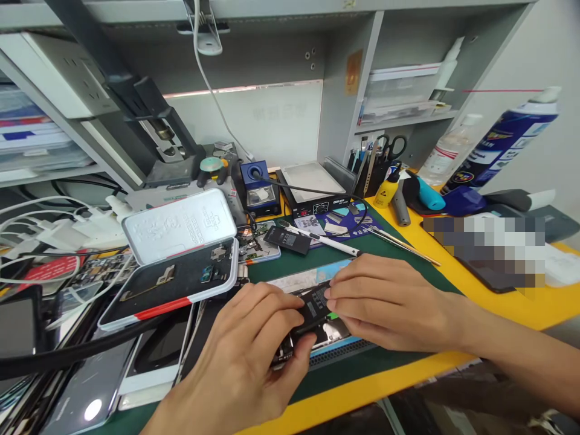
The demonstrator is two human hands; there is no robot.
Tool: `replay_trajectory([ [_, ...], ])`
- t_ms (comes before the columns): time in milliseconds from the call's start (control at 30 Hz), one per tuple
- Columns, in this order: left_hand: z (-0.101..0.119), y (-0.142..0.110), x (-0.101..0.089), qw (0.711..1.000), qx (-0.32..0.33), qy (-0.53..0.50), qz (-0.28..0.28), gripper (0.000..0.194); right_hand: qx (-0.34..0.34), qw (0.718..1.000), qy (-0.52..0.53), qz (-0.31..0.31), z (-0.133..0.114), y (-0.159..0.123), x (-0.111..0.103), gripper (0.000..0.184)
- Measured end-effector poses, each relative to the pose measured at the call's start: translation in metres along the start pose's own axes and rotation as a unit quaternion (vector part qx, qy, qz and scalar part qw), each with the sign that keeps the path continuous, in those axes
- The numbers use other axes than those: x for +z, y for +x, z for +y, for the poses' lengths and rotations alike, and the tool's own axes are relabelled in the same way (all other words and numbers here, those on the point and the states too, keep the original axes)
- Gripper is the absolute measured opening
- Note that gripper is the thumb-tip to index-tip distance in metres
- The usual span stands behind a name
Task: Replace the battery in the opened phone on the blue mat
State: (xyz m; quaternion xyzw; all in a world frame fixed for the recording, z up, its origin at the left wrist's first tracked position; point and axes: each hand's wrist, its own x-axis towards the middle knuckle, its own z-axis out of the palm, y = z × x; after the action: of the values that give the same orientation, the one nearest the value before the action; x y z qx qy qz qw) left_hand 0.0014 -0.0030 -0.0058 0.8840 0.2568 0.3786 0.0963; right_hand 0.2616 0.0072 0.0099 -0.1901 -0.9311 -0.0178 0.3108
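My left hand (254,350) is closed round the left end of an opened phone (286,349), thumb on the near side and fingers over the far side. A flat black phone battery (316,304) with pale print sits at the phone body, tilted. My right hand (389,302) has its fingers bent and pressed together on the battery's right end; its thumb is hidden. A bit of bright green shows beside those fingertips. Under the hands lies a blue-edged work pad (324,273). Behind them rest another black battery (288,240) and a white screwdriver (322,238).
An open tin case (167,284) with small parts stands left, near several phones (90,380). A soldering station (260,187) and a heating plate (315,187) stand at the back. Tweezers (405,244), a yellow bottle (386,190) and a spray can (502,142) are right.
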Motion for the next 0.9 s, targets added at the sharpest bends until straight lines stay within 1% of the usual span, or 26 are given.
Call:
replay_trajectory([
  [100,0.000,0.003,-0.001,1.000,-0.015,0.001,0.021,0.015,-0.038,0.998,-0.037,0.022,0.003,-0.002,-0.002,0.014],
  [200,0.001,0.006,-0.002,0.999,-0.034,-0.003,0.030,0.020,-0.064,0.995,-0.073,0.016,0.004,-0.006,-0.003,0.017],
  [300,0.001,0.008,-0.004,0.998,-0.055,-0.008,0.035,0.023,-0.068,0.993,-0.091,0.022,0.004,-0.009,-0.001,0.022],
  [433,0.000,0.006,-0.008,0.995,-0.087,-0.016,0.035,0.020,-0.058,0.993,-0.097,0.042,0.003,-0.006,0.003,0.017],
  [567,-0.001,0.002,-0.009,0.992,-0.117,-0.034,0.026,0.023,0.015,0.992,-0.085,0.092,-0.003,0.003,0.001,0.017],
  [633,-0.002,0.001,-0.008,0.992,-0.115,-0.038,0.040,0.026,0.051,0.988,-0.072,0.126,-0.008,0.008,0.000,0.016],
  [700,-0.003,0.001,-0.007,0.992,-0.107,-0.036,0.060,0.028,0.083,0.985,-0.030,0.149,-0.013,0.010,0.000,0.013],
  [767,-0.004,0.002,-0.006,0.992,-0.104,-0.033,0.070,0.028,0.118,0.982,0.033,0.146,-0.016,0.010,0.002,0.014],
  [833,-0.004,0.002,-0.006,0.992,-0.101,-0.029,0.075,0.027,0.166,0.973,0.097,0.129,-0.019,0.009,0.005,0.014],
  [900,-0.003,0.002,-0.005,0.992,-0.092,-0.024,0.081,0.026,0.239,0.952,0.164,0.097,-0.021,0.008,0.009,0.010],
])
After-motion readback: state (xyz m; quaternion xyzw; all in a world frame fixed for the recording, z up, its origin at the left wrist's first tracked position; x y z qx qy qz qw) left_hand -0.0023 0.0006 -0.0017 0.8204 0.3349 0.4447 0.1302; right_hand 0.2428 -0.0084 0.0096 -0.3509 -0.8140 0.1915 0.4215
